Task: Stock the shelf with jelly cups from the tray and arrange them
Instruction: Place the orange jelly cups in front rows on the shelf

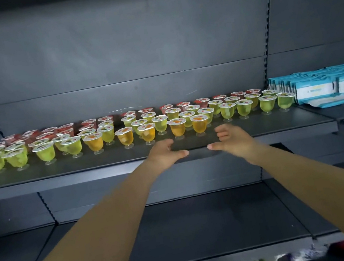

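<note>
both hands, left hand (163,152) and right hand (230,140), hover empty with fingers loosely spread at the shelf (103,163) front edge, just before the orange jelly cups (188,125). the jelly cups stand in rows on the shelf; no tray shows. a careless nudge forward could likely topple the narrow-footed cups like dominoes.

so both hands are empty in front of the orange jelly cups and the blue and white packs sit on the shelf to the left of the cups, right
Not quite: in the head view the blue and white packs sit to the right of the cups, not the left. The rest holds: the left hand and right hand are empty in front of the orange jelly cups.
</note>
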`<action>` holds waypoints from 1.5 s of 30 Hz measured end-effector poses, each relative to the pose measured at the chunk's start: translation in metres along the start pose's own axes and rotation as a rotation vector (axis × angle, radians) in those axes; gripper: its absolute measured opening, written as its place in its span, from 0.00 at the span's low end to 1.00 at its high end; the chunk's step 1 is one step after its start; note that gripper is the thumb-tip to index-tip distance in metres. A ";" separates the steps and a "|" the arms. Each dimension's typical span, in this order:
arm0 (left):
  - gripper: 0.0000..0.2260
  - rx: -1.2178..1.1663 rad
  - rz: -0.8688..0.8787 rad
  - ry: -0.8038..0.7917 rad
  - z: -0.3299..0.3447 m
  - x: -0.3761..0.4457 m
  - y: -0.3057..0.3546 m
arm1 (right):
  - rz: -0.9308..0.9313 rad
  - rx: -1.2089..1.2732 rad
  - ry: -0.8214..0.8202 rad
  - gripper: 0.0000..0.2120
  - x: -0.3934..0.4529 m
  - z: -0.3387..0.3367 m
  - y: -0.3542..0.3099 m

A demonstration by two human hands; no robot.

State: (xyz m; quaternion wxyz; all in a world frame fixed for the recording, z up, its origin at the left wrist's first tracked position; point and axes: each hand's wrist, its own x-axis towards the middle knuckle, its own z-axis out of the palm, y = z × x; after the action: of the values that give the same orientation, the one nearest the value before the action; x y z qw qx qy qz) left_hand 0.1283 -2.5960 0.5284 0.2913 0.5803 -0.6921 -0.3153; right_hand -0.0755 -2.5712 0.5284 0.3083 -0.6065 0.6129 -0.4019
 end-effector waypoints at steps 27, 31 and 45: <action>0.34 0.513 -0.339 -0.710 0.127 -0.295 -0.366 | 0.311 -0.638 -0.619 0.33 -0.284 0.240 0.231; 0.33 0.412 -0.470 -0.709 0.184 -0.287 -0.431 | 0.401 -0.610 -0.739 0.29 -0.276 0.283 0.310; 0.34 0.135 -0.853 -0.448 0.365 -0.213 -0.612 | 0.592 -0.419 -0.697 0.31 -0.262 0.443 0.537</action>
State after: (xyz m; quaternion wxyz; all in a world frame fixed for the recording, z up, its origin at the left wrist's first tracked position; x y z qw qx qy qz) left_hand 0.2598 -2.4278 -0.1841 -0.0585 0.7477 -0.4570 -0.4782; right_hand 0.0613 -2.3954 -0.1816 0.4672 -0.5535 0.6867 0.0610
